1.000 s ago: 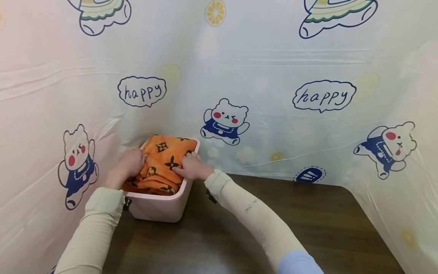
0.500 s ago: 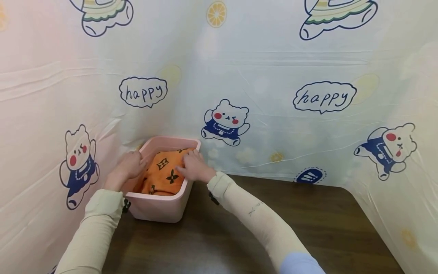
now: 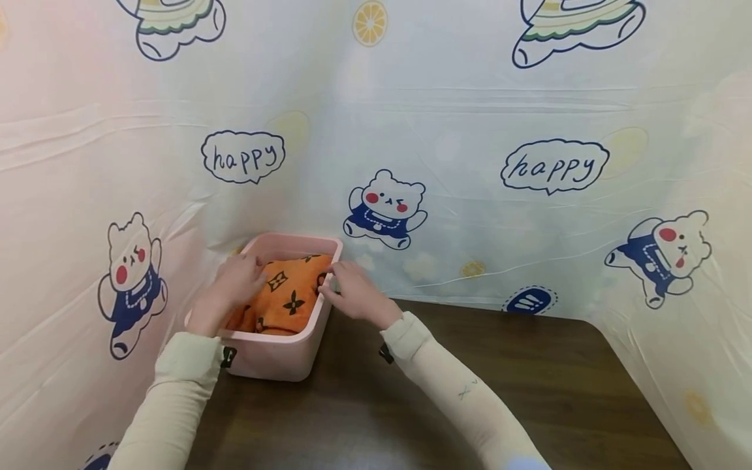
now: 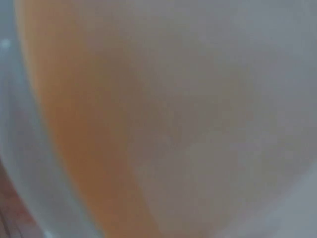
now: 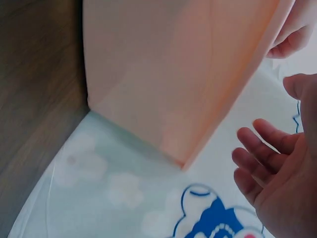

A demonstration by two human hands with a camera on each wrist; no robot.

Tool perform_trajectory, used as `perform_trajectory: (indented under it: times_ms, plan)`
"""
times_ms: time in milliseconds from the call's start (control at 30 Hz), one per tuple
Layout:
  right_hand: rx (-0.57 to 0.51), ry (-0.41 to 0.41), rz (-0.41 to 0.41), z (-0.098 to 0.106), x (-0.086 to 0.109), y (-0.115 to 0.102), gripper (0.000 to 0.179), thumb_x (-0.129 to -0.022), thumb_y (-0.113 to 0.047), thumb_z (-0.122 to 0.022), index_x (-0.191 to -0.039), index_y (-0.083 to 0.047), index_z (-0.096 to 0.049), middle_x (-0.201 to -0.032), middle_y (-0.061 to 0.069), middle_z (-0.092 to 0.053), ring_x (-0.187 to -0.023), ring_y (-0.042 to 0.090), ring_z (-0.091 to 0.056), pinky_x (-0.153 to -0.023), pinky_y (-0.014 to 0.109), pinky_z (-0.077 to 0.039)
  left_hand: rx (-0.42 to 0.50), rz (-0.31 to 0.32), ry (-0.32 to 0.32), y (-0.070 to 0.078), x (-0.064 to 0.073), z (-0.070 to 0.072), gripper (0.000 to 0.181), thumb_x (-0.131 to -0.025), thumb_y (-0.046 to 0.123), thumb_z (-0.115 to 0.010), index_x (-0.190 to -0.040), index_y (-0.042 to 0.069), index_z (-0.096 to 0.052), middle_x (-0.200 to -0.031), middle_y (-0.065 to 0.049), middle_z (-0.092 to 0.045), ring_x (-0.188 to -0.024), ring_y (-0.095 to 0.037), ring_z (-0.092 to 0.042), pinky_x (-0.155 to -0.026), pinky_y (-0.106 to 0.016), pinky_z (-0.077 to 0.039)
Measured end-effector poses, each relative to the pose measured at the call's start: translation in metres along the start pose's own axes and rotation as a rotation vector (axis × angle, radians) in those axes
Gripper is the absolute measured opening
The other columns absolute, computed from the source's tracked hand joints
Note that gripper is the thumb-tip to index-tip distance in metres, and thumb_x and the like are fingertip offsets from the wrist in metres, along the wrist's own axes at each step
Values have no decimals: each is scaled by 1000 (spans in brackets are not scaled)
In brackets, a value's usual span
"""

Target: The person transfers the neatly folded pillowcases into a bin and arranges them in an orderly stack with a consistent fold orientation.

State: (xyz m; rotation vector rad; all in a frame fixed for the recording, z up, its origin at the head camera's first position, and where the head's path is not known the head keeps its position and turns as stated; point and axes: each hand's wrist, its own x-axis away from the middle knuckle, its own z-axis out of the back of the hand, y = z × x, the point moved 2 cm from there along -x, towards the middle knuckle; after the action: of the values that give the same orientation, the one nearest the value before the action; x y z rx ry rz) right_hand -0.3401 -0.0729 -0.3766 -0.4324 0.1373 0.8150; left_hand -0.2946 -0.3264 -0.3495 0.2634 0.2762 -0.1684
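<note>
A folded orange cloth (image 3: 290, 294) with dark flower prints lies inside a pink plastic bin (image 3: 267, 358), lower than its rim. My left hand (image 3: 237, 281) is over the bin's left side, its fingertips at the cloth's left edge, holding nothing. Just outside the right rim, my right hand (image 3: 357, 292) has its fingers spread and loosely bent, with nothing between them. The right wrist view shows this right hand (image 5: 282, 163) apart from the bin's wall (image 5: 143, 74), and part of the left hand (image 5: 294, 34) beyond the rim. Blurred pale and orange surfaces fill the left wrist view.
The bin stands at the back left of a dark wooden table (image 3: 470, 385). Behind and beside it hangs a pale curtain (image 3: 458, 85) printed with bears and "happy" bubbles, close against the bin's far and left sides.
The cloth has sunk from rim height to down inside the bin, baring its far inner wall. My right hand has come off the cloth and moved right, past the rim. My left hand has shifted slightly right.
</note>
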Motion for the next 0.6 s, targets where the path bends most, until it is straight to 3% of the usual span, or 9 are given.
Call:
perform_trajectory:
  times_ms: [100, 200, 300, 400, 600]
  plan:
    - [8, -8, -35, 0, 17, 11, 56, -105, -43, -52, -146, -6, -49, -144, 8, -54, -128, 22, -49, -112, 38, -41, -3, -65, 57, 18, 2, -3, 30, -99, 15, -59, -114, -11, -52, -101, -26, -61, -84, -38, -59, -80, -55, -49]
    - [9, -34, -78, -3, 37, 23, 59, -105, -46, -51, -149, -7, -46, -148, 9, -52, -135, 24, -48, -114, 40, -40, -7, -100, 67, 36, 3, -8, 35, -99, 15, -60, -122, -11, -50, -113, -28, -61, -86, -34, -60, -83, -53, -51]
    - [14, -50, -112, -8, 56, 38, 61, -105, -47, -49, -151, -6, -43, -151, 11, -50, -140, 25, -46, -117, 41, -37, -13, -121, 82, 54, 1, -14, 35, -99, 14, -60, -124, -10, -51, -116, -26, -62, -89, -35, -62, -82, -52, -52]
    - [24, -44, -132, -15, 73, 54, 62, -106, -46, -48, -151, -3, -43, -152, 13, -50, -142, 28, -45, -117, 43, -36, -22, -127, 104, 72, -1, -21, 36, -99, 16, -62, -125, -7, -54, -119, -24, -62, -103, -39, -60, -91, -55, -50]
    - [9, -51, -225, -27, 106, 88, 66, -106, -49, -46, -153, -4, -40, -156, 16, -45, -144, 33, -42, -116, 51, -35, -49, -167, 107, 114, -1, -37, 35, -99, 19, -61, -124, -5, -57, -114, -21, -65, -106, -37, -58, -97, -53, -45]
